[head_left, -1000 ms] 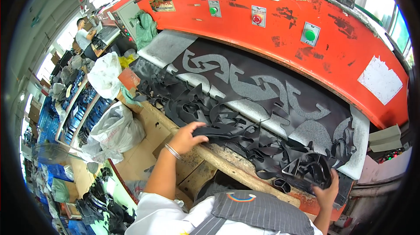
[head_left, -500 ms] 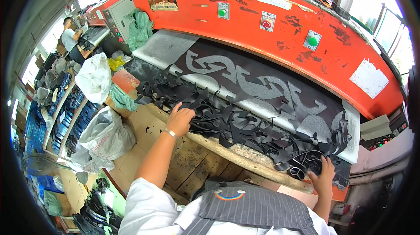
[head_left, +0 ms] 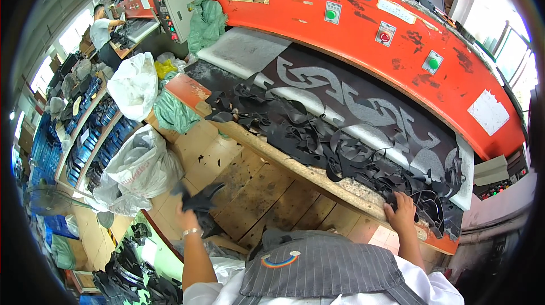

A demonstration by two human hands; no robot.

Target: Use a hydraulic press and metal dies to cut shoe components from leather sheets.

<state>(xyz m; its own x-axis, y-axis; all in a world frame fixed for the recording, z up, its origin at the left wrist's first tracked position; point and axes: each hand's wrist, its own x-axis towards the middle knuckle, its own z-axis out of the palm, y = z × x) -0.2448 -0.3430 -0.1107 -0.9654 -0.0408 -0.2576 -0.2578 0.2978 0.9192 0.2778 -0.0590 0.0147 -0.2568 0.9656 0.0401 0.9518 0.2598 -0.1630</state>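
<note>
1. Toward the lower left, we clutch dark scraps (head_left: 202,199) in our left hand (head_left: 187,220); they stick out above and right of it, though blur hides the exact finger grip.
2. Across at lower right, our right hand (head_left: 404,214), fingers spread, sits at the near edge of the black offcut pile (head_left: 295,132) on the bench (head_left: 359,195).

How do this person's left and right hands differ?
The left hand is blurred, the right hand sharper. The left is at a ragged black scrap beyond the worktable's tan edge; the right hand is at that edge, by black strips. The left wears a silvery wristband; the right shows none. Both are ungloved.
</note>
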